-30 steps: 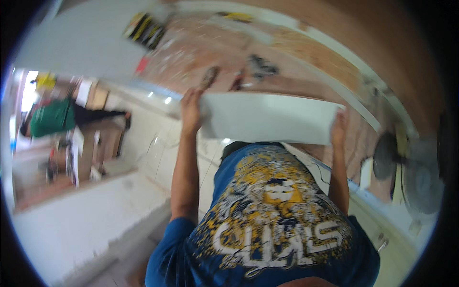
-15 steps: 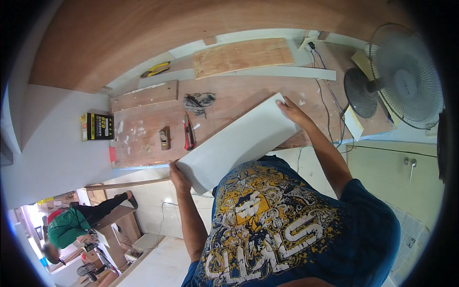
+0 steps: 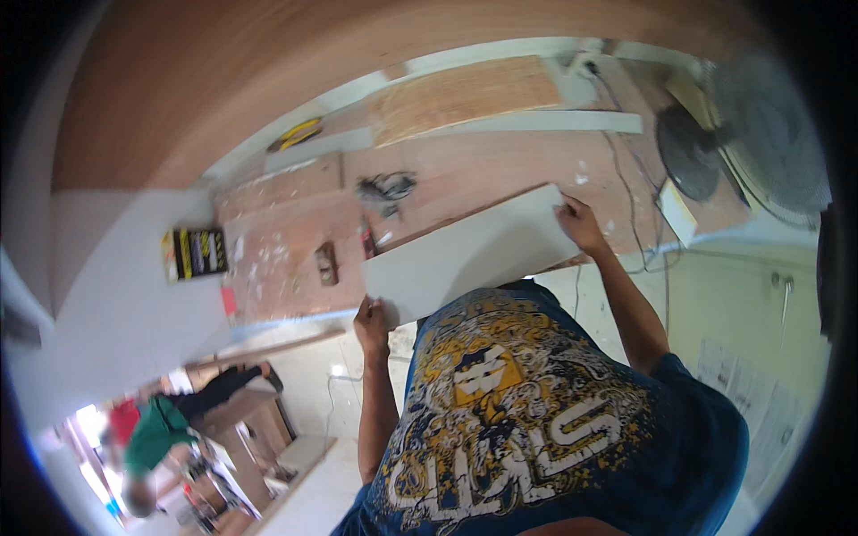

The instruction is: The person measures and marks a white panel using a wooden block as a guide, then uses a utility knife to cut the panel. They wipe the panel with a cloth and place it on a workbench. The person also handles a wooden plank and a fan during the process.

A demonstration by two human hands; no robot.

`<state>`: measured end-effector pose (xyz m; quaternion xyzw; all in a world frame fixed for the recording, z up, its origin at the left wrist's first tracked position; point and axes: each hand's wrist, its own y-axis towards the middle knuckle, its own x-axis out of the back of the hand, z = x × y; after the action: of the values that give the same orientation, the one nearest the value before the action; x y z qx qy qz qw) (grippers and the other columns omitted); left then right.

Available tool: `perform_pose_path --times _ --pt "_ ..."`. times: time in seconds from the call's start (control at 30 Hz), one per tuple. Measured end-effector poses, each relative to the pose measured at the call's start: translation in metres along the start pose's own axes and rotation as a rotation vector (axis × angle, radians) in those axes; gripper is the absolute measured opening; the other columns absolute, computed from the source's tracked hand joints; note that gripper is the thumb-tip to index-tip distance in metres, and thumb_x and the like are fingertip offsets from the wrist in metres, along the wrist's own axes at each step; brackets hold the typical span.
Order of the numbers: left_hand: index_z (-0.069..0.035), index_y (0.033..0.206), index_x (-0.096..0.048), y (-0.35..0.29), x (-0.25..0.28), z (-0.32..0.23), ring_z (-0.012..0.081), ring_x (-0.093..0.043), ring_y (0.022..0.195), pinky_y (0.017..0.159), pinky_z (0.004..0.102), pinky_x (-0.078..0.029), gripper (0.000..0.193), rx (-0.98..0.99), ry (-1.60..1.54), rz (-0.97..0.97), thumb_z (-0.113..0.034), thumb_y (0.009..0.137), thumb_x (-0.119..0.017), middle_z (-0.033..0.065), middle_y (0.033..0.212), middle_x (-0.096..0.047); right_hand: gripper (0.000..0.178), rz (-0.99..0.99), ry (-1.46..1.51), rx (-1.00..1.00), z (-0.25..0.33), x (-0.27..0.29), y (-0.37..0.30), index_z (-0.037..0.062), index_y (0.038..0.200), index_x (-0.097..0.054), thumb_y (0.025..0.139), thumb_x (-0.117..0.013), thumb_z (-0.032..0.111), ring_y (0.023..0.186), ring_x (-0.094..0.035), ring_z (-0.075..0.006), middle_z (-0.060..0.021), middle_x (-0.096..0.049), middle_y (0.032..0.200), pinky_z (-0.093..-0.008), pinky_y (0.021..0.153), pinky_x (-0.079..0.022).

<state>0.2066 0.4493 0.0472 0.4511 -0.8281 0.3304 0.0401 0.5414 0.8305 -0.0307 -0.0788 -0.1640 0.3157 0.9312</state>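
Note:
A long white board (image 3: 474, 250) lies across in front of my body, its left end lower in the picture than its right. My left hand (image 3: 371, 323) grips its left end, fingers closed at the edge. At the far right corner my right hand (image 3: 581, 225) is closed on the other end. Partly covered by the board is a red utility knife (image 3: 367, 239). A small hand plane (image 3: 327, 264) rests on the worktable to the left of it, and a crumpled grey rag (image 3: 388, 188) lies beyond. Whether the board touches the tabletop cannot be told.
The wooden worktable (image 3: 277, 259) carries a plywood piece (image 3: 465, 94), a narrow white strip (image 3: 554, 121) and yellow-handled pliers (image 3: 297, 134). A fan (image 3: 773, 143) and cables stand at the right. A black-and-yellow can (image 3: 197, 253) is at the left. Lower left, a person in green (image 3: 159, 436) bends over.
The board has swung closer to level, its left end moving up and over part of the utility knife. Both hands keep hold of it. The whole view has shifted and blurred slightly.

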Motion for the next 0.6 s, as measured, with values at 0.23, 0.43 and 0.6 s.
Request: perform_pose_path --times 0.23,0.43,0.6 --pt "0.006 0.123 -0.062 0.070 -0.066 -0.033 0.0160 -0.058 0.094 0.083 0.0319 -0.049 0.032 -0.386 -0.042 0.136 -0.010 0.096 -0.061 0.0087 0.103 -0.066 0.040 -0.269 -0.364 0.041 -0.026 0.064 0.068 -0.0022 0.134 -0.063 0.099 -0.062 0.016 0.093 -0.064 -0.0176 -0.0086 -0.071 0.104 -0.0323 0.088 -0.051" --pt "0.007 0.133 -0.058 0.138 -0.123 -0.052 0.0329 -0.065 0.110 0.096 0.0407 -0.051 0.047 -0.699 0.364 0.140 -0.017 0.093 -0.066 0.0246 0.125 -0.063 0.033 -0.430 -0.191 0.088 -0.030 0.107 0.118 -0.0004 0.121 -0.069 0.092 -0.068 0.016 0.101 -0.069 -0.0225 -0.0144 -0.074 0.107 -0.0345 0.091 -0.052" --pt "0.008 0.141 -0.050 0.112 -0.155 -0.049 0.0396 -0.060 0.121 0.105 0.0468 -0.047 0.064 -0.545 0.454 0.095 -0.025 0.090 -0.072 0.0282 0.132 -0.060 0.032 -0.702 -0.181 -0.139 -0.075 0.131 0.121 0.0005 0.118 -0.070 0.093 -0.070 0.020 0.105 -0.068 -0.0246 -0.0142 -0.075 0.110 -0.0373 0.095 -0.052"
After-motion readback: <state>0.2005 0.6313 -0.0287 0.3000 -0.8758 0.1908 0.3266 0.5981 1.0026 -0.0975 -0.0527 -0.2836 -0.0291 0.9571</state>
